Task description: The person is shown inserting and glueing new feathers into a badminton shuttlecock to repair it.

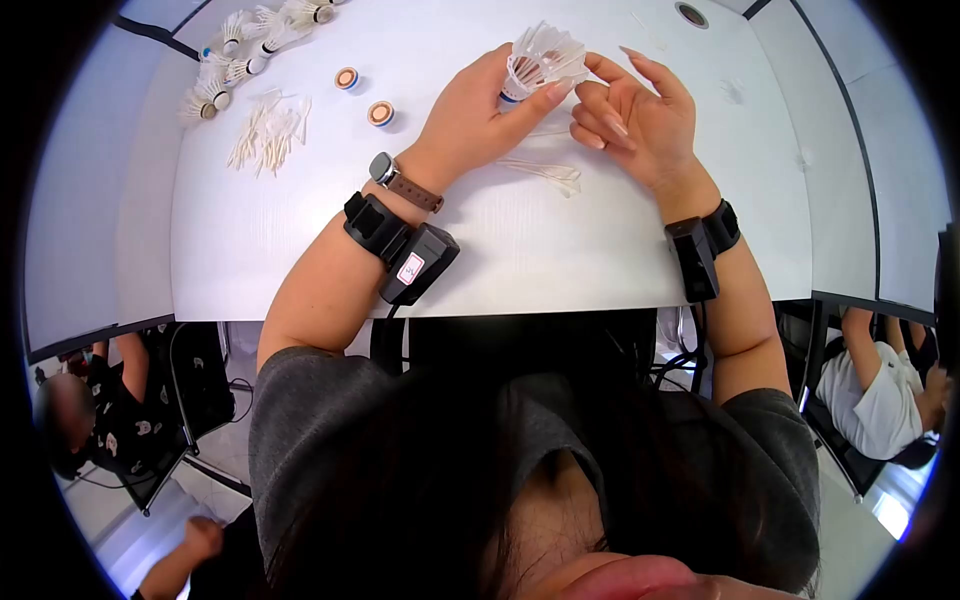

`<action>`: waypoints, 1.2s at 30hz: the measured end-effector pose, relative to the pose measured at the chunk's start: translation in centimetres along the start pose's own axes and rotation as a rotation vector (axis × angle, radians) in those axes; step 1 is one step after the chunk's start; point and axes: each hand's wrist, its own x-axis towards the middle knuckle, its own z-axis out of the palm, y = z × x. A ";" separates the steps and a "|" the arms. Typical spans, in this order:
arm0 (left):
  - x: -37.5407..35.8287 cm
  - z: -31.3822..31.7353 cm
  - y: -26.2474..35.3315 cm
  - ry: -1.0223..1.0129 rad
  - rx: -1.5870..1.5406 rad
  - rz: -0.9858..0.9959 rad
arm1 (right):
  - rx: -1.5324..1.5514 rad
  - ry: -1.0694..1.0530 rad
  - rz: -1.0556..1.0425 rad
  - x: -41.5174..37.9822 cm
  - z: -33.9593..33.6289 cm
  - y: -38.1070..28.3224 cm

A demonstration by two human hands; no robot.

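My left hand is closed round the base of a white shuttlecock, its feather skirt turned up and towards the right. A blue band shows near the cork end, which the fingers partly hide. Close beside the skirt on the right is my right hand, palm up, fingers loosely curled and thumb apart. One of its fingers reaches the skirt's edge; whether it touches cannot be made out. A few loose white feathers lie on the table below the hands.
On the white table, two cork heads stand left of my hands. Further left are loose feather pieces and a heap of shuttlecocks. A round cable hole sits at the far right. Other people sit beyond side partitions.
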 end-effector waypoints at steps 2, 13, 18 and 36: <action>0.0 0.1 -0.1 0.023 0.006 0.021 | 0.113 0.032 -0.035 -0.1 0.3 -0.1; -0.3 0.3 -1.2 0.040 -0.005 0.016 | 0.128 0.082 -0.045 -0.2 0.2 -0.3; -0.2 0.5 -1.2 0.085 -0.062 0.088 | -0.075 0.043 -0.001 -0.1 0.7 0.4; -0.2 -0.1 -0.1 0.003 -0.065 -0.021 | -0.073 0.017 -0.036 -0.2 0.7 0.3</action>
